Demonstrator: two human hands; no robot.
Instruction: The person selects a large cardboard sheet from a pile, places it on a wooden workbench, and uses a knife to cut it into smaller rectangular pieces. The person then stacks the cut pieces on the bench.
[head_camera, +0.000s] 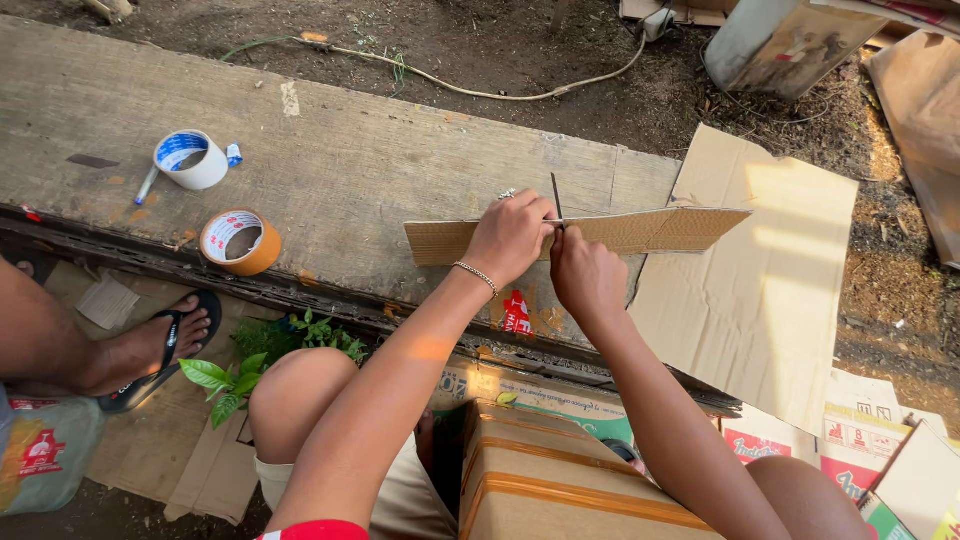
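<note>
Head view: left hand pressed flat on cardboard strip lying across wooden tabletop; right hand w/ closed grip on thin blade. Best kept strip pinned firm, blade upright, fingers off cut line.

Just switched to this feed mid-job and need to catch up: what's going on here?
A person sits at a low wooden plank and works on a long strip of corrugated cardboard lying across it. The left hand presses the strip down, while the right hand holds a thin blade upright against it. A white tape roll and an orange-brown tape roll sit further left on the plank. Another person's sandalled foot shows at the left edge.
</note>
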